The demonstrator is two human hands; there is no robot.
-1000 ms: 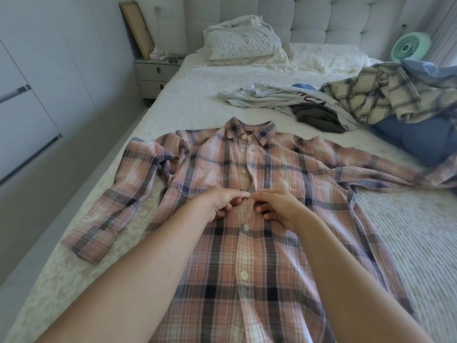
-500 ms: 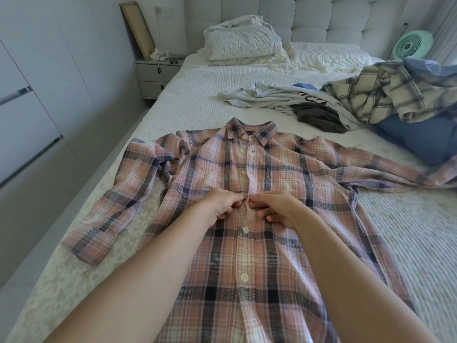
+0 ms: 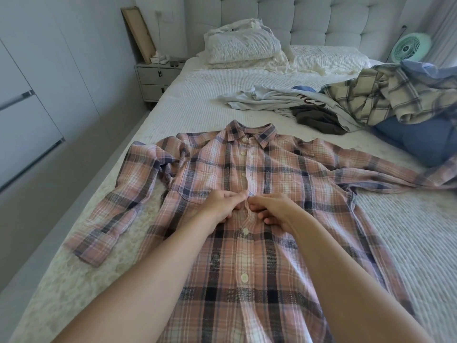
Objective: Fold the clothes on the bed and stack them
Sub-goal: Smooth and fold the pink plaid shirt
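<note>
White bed (image 3: pixel 197 112) bears pink plaid shirt (image 3: pixel 259 268), its button placket pinched between left hand (image 3: pixel 222 204) and right hand (image 3: pixel 274 211) grips.

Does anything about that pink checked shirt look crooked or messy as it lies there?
Yes. The pink shirt lies flat, but its sleeve toward the bed's edge is bunched and twisted at the shoulder. Both hands pinch the button strip.

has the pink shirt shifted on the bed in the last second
No. The pink shirt lies where it did: its collar keeps the same spot against the dark garment behind it.
</note>
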